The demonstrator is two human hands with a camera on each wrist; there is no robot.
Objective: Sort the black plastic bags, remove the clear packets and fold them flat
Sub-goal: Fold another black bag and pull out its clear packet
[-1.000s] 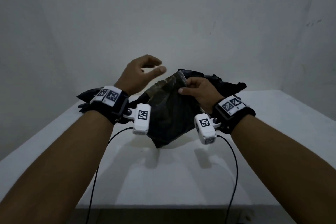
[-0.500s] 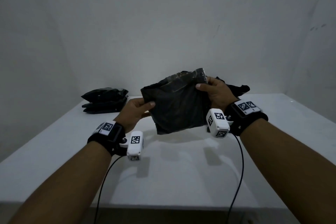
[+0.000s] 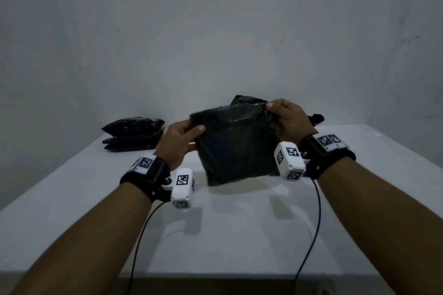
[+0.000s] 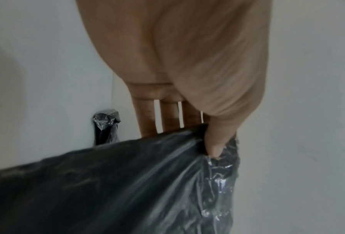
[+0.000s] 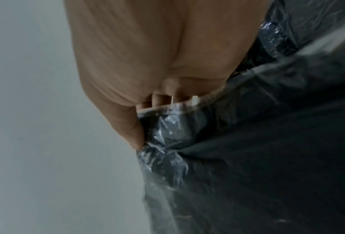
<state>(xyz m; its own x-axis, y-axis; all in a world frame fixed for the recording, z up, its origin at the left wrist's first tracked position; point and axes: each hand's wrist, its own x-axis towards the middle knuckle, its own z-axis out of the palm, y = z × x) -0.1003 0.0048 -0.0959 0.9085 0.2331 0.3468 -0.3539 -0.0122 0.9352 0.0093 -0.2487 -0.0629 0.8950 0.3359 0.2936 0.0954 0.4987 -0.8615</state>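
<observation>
A clear packet stuffed with black plastic bags [image 3: 236, 146] hangs upright above the white table [image 3: 230, 230], held by its top corners. My left hand [image 3: 182, 134] pinches the upper left corner, thumb in front [image 4: 215, 142], fingers behind. My right hand [image 3: 286, 117] pinches the upper right corner between thumb [image 5: 131, 131] and fingers. The packet's shiny clear film [image 5: 163, 158] shows crinkled at both grips. Its lower edge hangs just above the table.
A stack of black bags [image 3: 134, 134] lies at the table's back left, near the wall. More crumpled black plastic [image 3: 316, 118] sits behind my right hand. Cables run from both wrist cameras toward the table's front edge.
My left hand, free in the air a second ago, dropped, then took the packet's left corner. The packet went from crumpled in my right hand to spread out flat between both hands.
</observation>
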